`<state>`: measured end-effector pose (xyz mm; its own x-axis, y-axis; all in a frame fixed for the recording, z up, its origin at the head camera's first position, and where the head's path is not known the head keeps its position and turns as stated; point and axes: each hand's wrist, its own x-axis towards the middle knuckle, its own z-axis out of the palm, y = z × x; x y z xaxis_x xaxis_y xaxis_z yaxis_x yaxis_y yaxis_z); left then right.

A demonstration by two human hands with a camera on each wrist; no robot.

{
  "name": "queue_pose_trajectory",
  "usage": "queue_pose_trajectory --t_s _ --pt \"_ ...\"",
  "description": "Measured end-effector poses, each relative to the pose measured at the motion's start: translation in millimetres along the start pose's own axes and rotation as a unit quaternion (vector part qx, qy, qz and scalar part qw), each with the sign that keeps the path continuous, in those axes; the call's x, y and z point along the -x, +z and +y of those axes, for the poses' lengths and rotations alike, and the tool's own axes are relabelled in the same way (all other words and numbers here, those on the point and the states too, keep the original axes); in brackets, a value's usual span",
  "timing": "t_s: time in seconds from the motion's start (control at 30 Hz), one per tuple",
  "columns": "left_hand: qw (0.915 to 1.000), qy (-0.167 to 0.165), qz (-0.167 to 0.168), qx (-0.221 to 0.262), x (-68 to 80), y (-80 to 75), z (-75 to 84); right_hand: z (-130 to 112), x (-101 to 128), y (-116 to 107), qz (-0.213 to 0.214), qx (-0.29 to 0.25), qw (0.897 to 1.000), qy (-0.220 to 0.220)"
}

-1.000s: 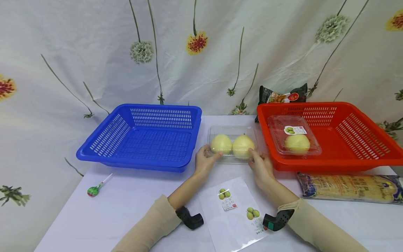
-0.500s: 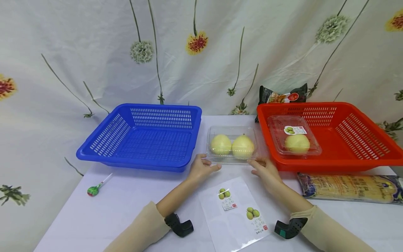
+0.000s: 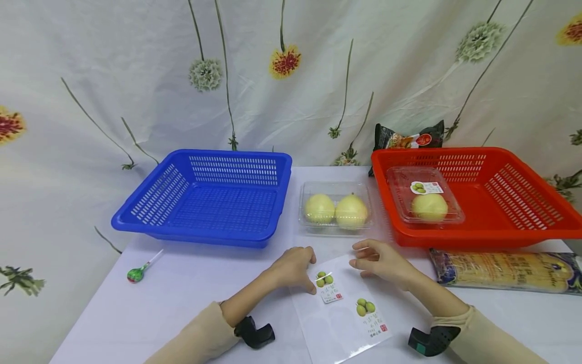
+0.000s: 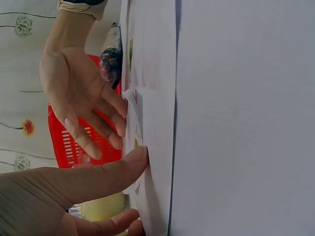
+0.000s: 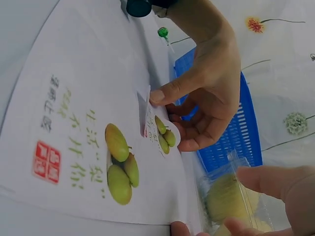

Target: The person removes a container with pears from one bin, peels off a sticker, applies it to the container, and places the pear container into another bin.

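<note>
Head view puts the sticker (image 3: pixel 331 289), partly lifted, on the sheet (image 3: pixel 320 333) beside your left hand (image 3: pixel 291 269), loosely curved, thumb at its edge without a clear pinch. Your relaxed right hand (image 3: pixel 384 263) holds nothing; best steady the sheet with it and peel slowly, avoiding creases.

Left hand (image 5: pixel 211 93) over a white sheet (image 5: pixel 101 54), thumb at the edge of a raised label (image 5: pixel 156 129); a second label (image 5: pixel 81 147) (green pears (image 5: pixel 119 183), red stamp (image 5: pixel 47 162)) lies flat. The right hand (image 5: pixel 295 196), lower right, partly hides a clear box (image 5: pixel 221 169); behind, a blue basket (image 5: pixel 246 123).
</note>
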<state>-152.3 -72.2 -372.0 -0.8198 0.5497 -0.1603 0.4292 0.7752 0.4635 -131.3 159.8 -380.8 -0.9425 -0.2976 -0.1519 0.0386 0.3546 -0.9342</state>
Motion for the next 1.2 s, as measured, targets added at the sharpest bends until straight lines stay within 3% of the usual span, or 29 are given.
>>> queue_pose_trajectory --t_s 0.2,0.33,0.47,0.57,0.63,0.67,0.83,0.9,1.03,1.2 --pt "0.9993 0.007 -0.008 0.036 -6.6 0.3 -2.2 3.0 -1.0 -0.6 -0.001 -0.036 0.999 0.011" --pt "0.9923 0.042 -0.017 0.115 -13.0 -3.8 -8.8 5.4 -1.7 -3.1 -0.002 -0.022 1.0 0.008" --pt "0.969 0.06 -0.03 0.238 -17.3 -11.2 -14.4 6.3 -1.2 -6.4 -0.008 -0.02 1.0 -0.02" --pt "0.9459 0.052 -0.03 0.319 -17.8 -15.9 -16.1 5.3 1.5 -6.9 0.013 0.023 0.995 -0.091" --pt "0.9263 0.043 -0.032 0.373 -17.3 -17.0 -16.5 4.0 4.4 -4.6 0.047 0.088 0.983 -0.151" --pt "0.9154 0.04 -0.033 0.399 -16.8 -17.0 -16.6 3.2 5.9 -2.6 0.069 0.126 0.972 -0.183" --pt "0.849 0.003 -0.041 0.527 -14.4 -14.4 -13.5 -1.7 10.5 8.6 0.187 0.271 0.899 -0.29" --pt "0.8307 -0.004 -0.04 0.555 -13.5 -13.4 -10.8 -3.1 10.4 11.1 0.214 0.294 0.877 -0.315" --pt "0.8137 -0.004 -0.048 0.579 -11.9 -12.1 -4.4 -3.8 8.0 14.3 0.217 0.319 0.855 -0.347" --pt "0.8028 -0.004 -0.062 0.593 -11.7 -11.6 2.3 -4.8 6.3 18.7 0.188 0.338 0.848 -0.362"
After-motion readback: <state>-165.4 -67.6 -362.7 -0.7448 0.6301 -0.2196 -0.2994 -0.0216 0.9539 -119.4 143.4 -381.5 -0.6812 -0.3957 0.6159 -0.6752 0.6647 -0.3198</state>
